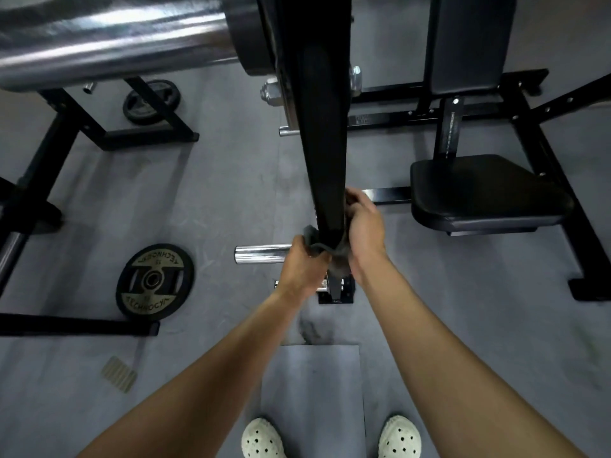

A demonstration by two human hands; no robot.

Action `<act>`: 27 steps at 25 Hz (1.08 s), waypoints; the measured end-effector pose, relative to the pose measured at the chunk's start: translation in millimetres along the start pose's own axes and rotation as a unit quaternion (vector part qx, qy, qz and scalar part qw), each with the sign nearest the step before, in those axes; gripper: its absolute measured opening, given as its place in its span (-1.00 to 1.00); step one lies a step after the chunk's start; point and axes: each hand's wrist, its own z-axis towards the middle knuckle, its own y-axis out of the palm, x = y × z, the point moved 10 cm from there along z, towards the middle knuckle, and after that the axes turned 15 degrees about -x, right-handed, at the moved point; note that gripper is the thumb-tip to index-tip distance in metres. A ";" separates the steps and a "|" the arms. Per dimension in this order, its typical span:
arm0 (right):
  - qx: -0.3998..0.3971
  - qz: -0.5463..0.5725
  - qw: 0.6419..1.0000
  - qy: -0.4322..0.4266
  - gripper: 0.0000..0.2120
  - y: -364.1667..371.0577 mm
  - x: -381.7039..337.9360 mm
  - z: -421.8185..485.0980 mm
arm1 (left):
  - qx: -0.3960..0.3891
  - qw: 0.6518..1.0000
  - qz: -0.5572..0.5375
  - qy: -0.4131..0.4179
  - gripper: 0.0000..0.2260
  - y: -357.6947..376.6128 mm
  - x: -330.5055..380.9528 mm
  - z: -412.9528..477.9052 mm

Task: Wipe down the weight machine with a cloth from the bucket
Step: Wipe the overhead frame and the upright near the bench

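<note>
far out at eleven o'clock there's the big chrome sleeve (109, 38), and down at eight o'clock a weight plate (154, 280) lies flat on the floor. sliding toward the middle, a short chrome peg (261, 253) pokes out at nine o'clock from the hands.

now the action: the left hand (301, 264) is curled tight on one end of the grey cloth (338, 262), which is looped round the lower end of the black machine arm (325, 143) dead centre. the right hand (363, 226), at one o'clock from its partner, has fingers wrapped over the other end and pressed against the arm's side. both fists are closed on fabric, nothing loose.

that cloth looks soft, limp and light, possibly damp, so it'll sag wherever it isn't pulled taut. my call: keep an end in each hand and work it like a strap. the arm itself reads as rigid painted steel that won't budge.

over at three o'clock sits the black seat pad (486, 190), untouched. no bucket in view.
</note>
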 end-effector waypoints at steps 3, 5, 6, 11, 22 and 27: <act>-0.013 -0.044 0.999 -0.013 -0.64 2.8 -10.0 7.6 | -0.002 1.000 0.001 -0.006 -0.75 4.4 -0.2 -0.9; -0.021 -0.096 0.995 0.023 -0.65 -5.2 3.8 10.4 | -0.001 1.000 -0.018 0.004 -0.82 4.6 4.2 -4.5; -0.018 -0.114 0.992 0.045 -0.65 -10.3 14.5 9.4 | -0.006 1.000 -0.020 0.007 -0.85 5.4 3.9 -4.8; 0.085 -0.025 0.996 -0.010 -0.64 -18.5 27.4 -14.6 | 0.001 1.000 -0.017 0.015 -0.90 -5.8 -2.7 -1.0; 0.075 -0.053 0.996 0.023 -0.78 -22.1 33.3 -41.8 | 0.084 0.986 -0.091 0.108 -0.82 -31.4 37.6 -3.5; 0.028 -0.153 0.988 -0.023 -0.72 -23.6 25.4 -37.6 | -0.024 0.974 -0.192 0.117 -0.68 -8.5 82.2 11.4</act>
